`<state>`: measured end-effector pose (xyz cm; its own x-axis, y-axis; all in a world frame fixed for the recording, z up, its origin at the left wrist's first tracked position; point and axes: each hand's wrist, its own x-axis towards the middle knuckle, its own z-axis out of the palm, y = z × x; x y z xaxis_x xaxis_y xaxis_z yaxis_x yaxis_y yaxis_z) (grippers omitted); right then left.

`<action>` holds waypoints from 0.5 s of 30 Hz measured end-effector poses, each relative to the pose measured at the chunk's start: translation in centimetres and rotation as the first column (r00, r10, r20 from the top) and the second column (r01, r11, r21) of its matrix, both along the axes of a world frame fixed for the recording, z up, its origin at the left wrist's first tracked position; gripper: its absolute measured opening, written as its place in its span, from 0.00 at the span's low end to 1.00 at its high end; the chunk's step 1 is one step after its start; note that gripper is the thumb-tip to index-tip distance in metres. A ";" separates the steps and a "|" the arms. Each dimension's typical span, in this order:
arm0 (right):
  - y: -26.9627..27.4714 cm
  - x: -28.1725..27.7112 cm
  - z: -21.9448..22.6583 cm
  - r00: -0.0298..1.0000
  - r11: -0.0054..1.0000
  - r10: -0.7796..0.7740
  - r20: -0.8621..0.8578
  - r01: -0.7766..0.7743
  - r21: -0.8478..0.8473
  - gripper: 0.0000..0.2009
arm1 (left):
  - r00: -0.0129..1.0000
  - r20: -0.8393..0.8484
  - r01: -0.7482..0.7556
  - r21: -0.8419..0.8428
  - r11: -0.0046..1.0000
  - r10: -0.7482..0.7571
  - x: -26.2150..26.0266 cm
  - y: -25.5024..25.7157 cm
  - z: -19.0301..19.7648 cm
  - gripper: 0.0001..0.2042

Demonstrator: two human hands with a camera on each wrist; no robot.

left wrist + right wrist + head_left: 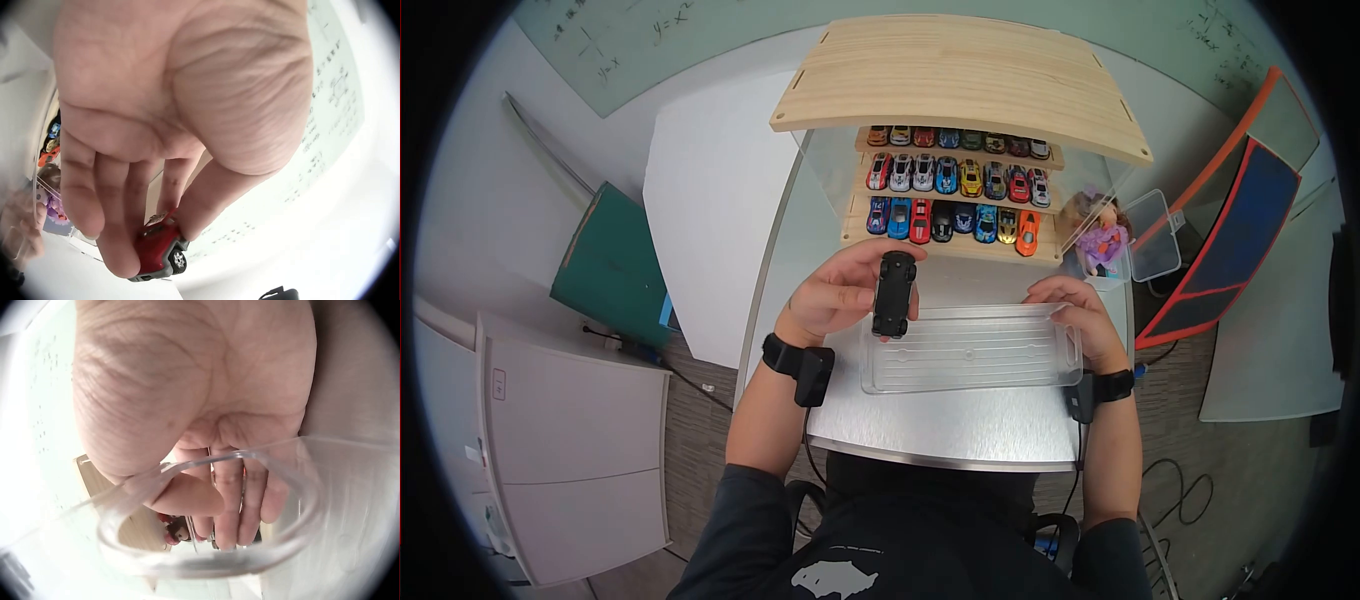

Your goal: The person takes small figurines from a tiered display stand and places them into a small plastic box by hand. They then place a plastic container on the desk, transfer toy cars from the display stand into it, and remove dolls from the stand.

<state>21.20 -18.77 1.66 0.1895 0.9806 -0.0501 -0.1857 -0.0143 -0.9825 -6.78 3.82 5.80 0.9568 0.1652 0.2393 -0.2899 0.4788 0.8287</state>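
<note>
My left hand [835, 292] pinches a toy car [894, 295] between thumb and fingers, its black underside turned up toward the head camera. Seen from the left wrist, the toy car [159, 251] has a red body and a silver-spoked wheel. At the right end of a clear plastic bin [970, 375] is my right hand [1078, 308], gripping its end wall. In the right wrist view the thumb [190, 497] and fingers show at the bin's rounded handle opening [275, 562]. The bin lies over the metal tabletop, below the toy car in the head view.
Beyond the hands, a display case with a wooden top [960, 70] holds toy cars in three rows on wooden steps [1045, 205]. To its right sits a small clear box with a purple item [1102, 245] and a raised lid [1155, 240]. The metal table [940, 435] has a curved front edge.
</note>
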 end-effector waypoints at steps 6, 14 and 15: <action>0.1 -0.2 0.1 0.999 1.000 -0.027 0.018 0.027 -0.011 0.23 | 1.000 0.024 0.003 0.011 1.000 -0.003 -0.6 0.5 -0.3 0.32; 0.1 -0.6 0.4 0.999 0.999 -0.048 -0.022 0.047 -0.022 0.22 | 0.973 -0.135 -0.150 0.232 0.961 0.185 -1.4 0.8 0.3 0.24; 0.1 -0.7 0.4 0.998 0.998 -0.053 -0.026 0.053 -0.021 0.22 | 0.974 -0.152 -0.111 0.333 0.936 0.169 -1.4 0.7 0.7 0.23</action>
